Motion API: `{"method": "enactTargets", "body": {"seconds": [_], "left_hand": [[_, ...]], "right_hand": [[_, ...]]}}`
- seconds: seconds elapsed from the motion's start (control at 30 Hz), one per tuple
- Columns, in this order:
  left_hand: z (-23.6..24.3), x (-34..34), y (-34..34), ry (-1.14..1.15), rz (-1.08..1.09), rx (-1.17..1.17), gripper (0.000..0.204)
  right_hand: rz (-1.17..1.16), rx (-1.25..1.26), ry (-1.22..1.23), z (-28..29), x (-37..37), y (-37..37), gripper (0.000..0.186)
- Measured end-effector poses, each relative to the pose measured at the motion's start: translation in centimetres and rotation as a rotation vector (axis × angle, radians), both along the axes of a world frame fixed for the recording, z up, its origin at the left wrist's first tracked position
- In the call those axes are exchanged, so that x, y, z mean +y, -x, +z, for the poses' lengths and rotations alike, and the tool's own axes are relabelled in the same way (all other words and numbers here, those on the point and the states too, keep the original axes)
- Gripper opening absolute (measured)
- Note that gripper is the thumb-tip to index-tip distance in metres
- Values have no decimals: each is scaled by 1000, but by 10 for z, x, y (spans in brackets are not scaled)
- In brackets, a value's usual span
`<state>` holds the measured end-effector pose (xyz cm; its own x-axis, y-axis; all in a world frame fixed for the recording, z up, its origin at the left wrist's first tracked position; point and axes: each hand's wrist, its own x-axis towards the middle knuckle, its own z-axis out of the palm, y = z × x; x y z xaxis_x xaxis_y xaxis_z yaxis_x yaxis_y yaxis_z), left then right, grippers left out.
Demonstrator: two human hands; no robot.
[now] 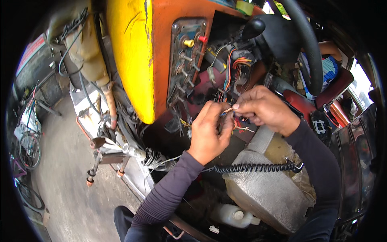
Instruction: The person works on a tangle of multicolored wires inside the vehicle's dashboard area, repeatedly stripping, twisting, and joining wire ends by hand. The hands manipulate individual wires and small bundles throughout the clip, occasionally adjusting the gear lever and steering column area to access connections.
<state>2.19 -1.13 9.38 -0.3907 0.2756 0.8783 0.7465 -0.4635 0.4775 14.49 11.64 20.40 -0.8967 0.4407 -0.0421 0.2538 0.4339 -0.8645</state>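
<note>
- Nearest, bottom edge: two forearms in dark long sleeves come up from the lower rim, a dark knee between them low left.
- One white plastic bottle (234, 215) lies low, just beside the grey metal housing (262, 193); the housing fills the lower right, so there is little free room on that side.
- One black coiled cord (254, 167) runs across the housing top, passing under the right forearm and close behind the left wrist.
- Left hand (207, 133): fingers curled shut around the bundle of thin wires (230, 117), thumb side up.
- Right hand (264, 109): thumb and forefinger pinched on a wire end at the top of that bundle, other fingers folded in. Hands touch at the bundle.
- Wires sit in the gap between the two hands, just below the open dash cavity, in front of the dark red panel. Orange, red and pale strands show; I cannot tell the count.
- Room: tight. Yellow body panel (131, 56) edge close on the left, steering wheel (306, 44) rim close on the upper right.
- One switch plate (187, 56) above the hands: a column of toggles, one yellow knob, one red knob.
- More loose harness (236, 64) hangs beside the plate: orange and blue leads, one connector block.
- Left, outside: open concrete floor (68, 177), plenty of room. Rusty linkage and hoses hang under the yellow panel.
- Far left: two bicycles (30, 137), partly cut by the rim.
- Far right: one person seated past the wheel, only an arm and a striped top visible.
</note>
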Motion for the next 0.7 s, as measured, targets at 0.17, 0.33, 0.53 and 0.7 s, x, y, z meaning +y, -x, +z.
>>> {"method": "enactTargets", "body": {"seconds": [0.17,0.33,0.53,0.7], "left_hand": [[2,-7,9,141,-60,-170,8],[2,-6,10,138,-117,-202,8],[-2,-9,7,183,-39,-144,9],[-12,-4,17,133,-70,-339,9]], "right_hand": [[96,508,-1242,-12,-4,-9,21],[356,464,-1557,-11,3,-11,41],[92,146,-541,-15,-7,2,17],[-131,496,-893,-27,-40,-32,16]]}}
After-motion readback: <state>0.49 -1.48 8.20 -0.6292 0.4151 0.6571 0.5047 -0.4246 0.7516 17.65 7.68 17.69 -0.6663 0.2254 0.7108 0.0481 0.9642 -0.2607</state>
